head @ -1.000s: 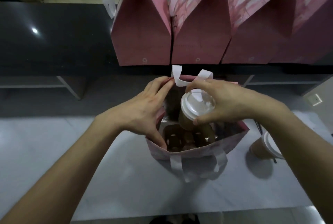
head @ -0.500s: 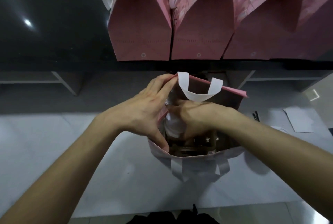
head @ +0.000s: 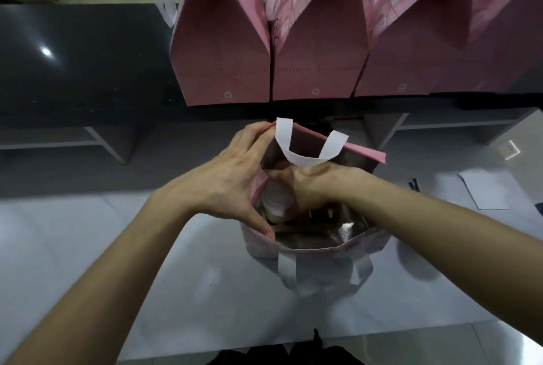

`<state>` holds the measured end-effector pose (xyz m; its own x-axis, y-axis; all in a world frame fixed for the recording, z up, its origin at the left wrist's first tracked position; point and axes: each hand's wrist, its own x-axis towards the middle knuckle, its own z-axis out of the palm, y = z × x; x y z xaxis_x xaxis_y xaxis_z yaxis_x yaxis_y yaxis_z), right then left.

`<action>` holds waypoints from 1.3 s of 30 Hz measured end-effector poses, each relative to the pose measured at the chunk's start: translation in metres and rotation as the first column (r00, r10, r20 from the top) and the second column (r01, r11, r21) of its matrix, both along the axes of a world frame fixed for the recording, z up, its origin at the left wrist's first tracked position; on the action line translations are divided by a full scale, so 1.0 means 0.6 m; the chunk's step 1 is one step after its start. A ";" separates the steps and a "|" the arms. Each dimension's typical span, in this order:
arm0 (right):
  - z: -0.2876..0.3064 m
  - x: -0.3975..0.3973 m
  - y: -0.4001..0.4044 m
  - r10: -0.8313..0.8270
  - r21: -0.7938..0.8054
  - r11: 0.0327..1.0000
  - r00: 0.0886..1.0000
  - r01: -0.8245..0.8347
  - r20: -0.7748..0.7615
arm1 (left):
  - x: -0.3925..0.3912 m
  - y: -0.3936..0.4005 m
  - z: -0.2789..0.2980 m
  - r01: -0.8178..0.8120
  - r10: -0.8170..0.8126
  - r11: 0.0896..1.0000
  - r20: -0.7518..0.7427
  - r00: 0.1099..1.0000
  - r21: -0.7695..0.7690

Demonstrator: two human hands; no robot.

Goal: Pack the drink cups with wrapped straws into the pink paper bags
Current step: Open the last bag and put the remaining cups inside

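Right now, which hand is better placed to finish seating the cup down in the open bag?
The right hand. It is inside the open pink bag, on the white-lidded cup. The left hand is occupied at the bag's rim, spreading it open.

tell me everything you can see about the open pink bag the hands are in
The open pink bag stands upright on the pale table, mouth open. It looks like pink paper outside with a shiny, silvery lining inside. A white strap handle loops off the far rim; a second hangs down the near side. The left hand pinches the left rim, spreading it. The right hand reaches inside, around a white-lidded cup low in the bag.
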<state>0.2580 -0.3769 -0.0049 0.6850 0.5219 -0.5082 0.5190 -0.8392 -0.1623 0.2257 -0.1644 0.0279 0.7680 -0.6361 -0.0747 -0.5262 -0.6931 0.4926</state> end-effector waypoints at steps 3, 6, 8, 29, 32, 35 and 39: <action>0.017 -0.008 -0.009 -0.052 -0.003 0.999 0.999 0.052 0.002 | 0.002 -0.002 0.009 -0.034 0.034 0.999 0.062 0.998 -0.004; 0.053 -0.032 -0.039 -0.111 0.037 0.993 0.994 0.111 0.014 | 0.006 -0.010 0.030 -0.063 0.074 0.995 0.148 0.986 -0.074; 0.082 -0.049 -0.057 -0.107 0.125 0.987 0.994 0.105 0.016 | 0.011 -0.018 0.044 -0.057 0.091 0.988 0.239 0.967 -0.144; -0.071 -0.185 -0.448 -0.673 0.085 0.739 0.722 0.669 0.164 | 0.036 -0.344 0.068 0.129 -0.218 0.955 0.338 0.915 0.266; -0.024 -0.163 -0.446 -0.649 0.165 0.757 0.701 0.632 0.295 | 0.028 -0.315 0.081 0.096 -0.169 0.972 0.359 0.918 0.214; 0.065 -0.139 -0.428 -0.678 0.370 0.735 0.625 0.569 0.387 | 0.016 -0.269 0.099 0.021 -0.078 0.989 0.399 0.914 0.144; 0.175 -0.124 -0.372 -0.703 0.677 0.662 0.581 0.322 0.411 | -0.019 -0.198 0.111 -0.076 0.043 0.994 0.372 0.927 0.074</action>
